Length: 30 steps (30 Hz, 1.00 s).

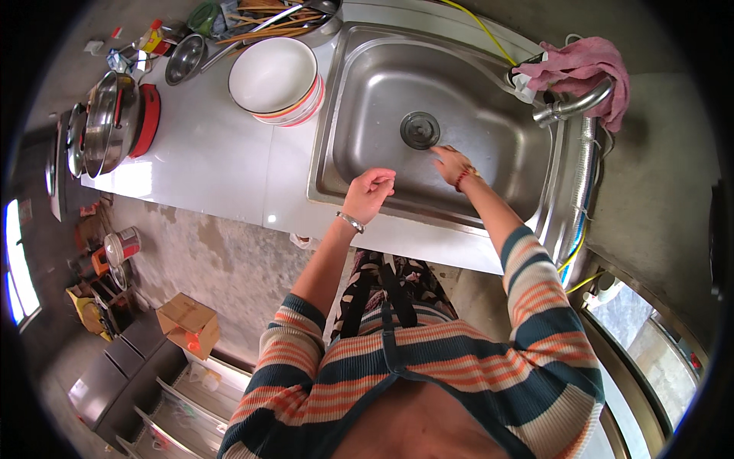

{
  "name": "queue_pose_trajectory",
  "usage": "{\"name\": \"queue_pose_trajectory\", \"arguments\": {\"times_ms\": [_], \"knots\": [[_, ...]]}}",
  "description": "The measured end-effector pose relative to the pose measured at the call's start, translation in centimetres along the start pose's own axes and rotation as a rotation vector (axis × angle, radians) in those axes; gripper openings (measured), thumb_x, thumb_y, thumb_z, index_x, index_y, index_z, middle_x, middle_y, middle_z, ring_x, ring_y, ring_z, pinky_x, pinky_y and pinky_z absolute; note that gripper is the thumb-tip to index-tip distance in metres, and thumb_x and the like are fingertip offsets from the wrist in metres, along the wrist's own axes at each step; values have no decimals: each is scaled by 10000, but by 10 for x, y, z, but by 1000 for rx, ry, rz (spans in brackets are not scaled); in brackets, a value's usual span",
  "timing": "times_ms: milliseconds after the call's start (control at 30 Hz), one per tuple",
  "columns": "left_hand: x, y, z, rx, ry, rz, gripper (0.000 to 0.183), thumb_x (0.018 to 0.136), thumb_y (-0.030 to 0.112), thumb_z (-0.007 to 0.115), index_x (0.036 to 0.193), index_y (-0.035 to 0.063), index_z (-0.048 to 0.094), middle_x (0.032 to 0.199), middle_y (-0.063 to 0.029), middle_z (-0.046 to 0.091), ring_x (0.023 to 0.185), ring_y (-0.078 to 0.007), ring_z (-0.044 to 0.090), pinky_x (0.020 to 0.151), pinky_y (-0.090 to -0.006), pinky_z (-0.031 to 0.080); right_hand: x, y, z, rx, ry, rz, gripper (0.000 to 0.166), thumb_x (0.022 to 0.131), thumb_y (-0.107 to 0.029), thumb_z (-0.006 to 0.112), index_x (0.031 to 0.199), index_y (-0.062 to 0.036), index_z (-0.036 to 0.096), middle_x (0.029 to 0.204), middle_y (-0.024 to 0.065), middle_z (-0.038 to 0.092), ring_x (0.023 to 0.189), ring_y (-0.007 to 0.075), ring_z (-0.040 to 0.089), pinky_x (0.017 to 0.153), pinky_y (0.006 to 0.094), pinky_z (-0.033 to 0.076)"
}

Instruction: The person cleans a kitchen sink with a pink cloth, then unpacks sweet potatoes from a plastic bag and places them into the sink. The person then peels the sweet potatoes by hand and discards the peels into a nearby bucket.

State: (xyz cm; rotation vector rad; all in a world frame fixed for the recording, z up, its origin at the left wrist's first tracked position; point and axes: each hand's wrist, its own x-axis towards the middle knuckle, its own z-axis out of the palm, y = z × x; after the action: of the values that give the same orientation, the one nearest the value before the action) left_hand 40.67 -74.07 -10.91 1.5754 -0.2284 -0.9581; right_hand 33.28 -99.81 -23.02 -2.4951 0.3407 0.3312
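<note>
A stainless steel sink (378,103) is set into the white countertop before me. My left hand (371,195) is over the sink's near rim, fingers curled together, and no object shows in it. It wears a metal bracelet (350,222). Over the basin, just below the round drain strainer (420,130), my right hand (455,164) has its thumb apart from the fingers and holds nothing visible. A red beaded bracelet (460,180) circles that wrist. Whether the right fingertips touch the basin, I cannot tell. Left of the sink stands a stack of white bowls (274,77).
A metal faucet (573,108) at the right has a pink cloth (596,69) draped over it. Chopsticks (275,26) and a ladle (186,59) lie at the back left. Farther left are metal pots (106,129). An open cardboard box (189,321) stands behind on the left.
</note>
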Motion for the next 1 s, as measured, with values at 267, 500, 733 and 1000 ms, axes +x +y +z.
{"name": "queue_pose_trajectory", "arguments": {"times_ms": [267,500,733,1000], "knots": [[13,1,1,9,33,-5,188,893,78,562,1056,-12,588,878,-47,636,791,-102,614,713,-231,500,87,-17,50,-24,182,206,243,829,-123,564,1062,-62,532,1115,189,560,984,391,563,810,469,484],[21,-8,-5,21,12,-48,187,900,101,566,1055,0,592,855,-33,639,789,-100,629,683,-219,486,102,3,61,-72,237,191,171,827,-127,568,948,-23,505,905,229,606,859,404,601,704,478,491],[28,-12,-13,-25,14,-18,189,903,112,567,1054,0,590,853,-30,636,777,-102,631,670,-217,484,104,-6,57,47,235,324,219,790,-159,611,929,-22,511,876,241,619,849,428,598,705,491,497],[34,-13,-21,-4,-42,-48,223,923,129,541,1110,14,577,978,-39,622,822,-112,615,742,-233,497,109,-7,50,-8,119,229,200,756,-143,595,895,-17,524,865,220,625,853,399,601,737,467,499]]}}
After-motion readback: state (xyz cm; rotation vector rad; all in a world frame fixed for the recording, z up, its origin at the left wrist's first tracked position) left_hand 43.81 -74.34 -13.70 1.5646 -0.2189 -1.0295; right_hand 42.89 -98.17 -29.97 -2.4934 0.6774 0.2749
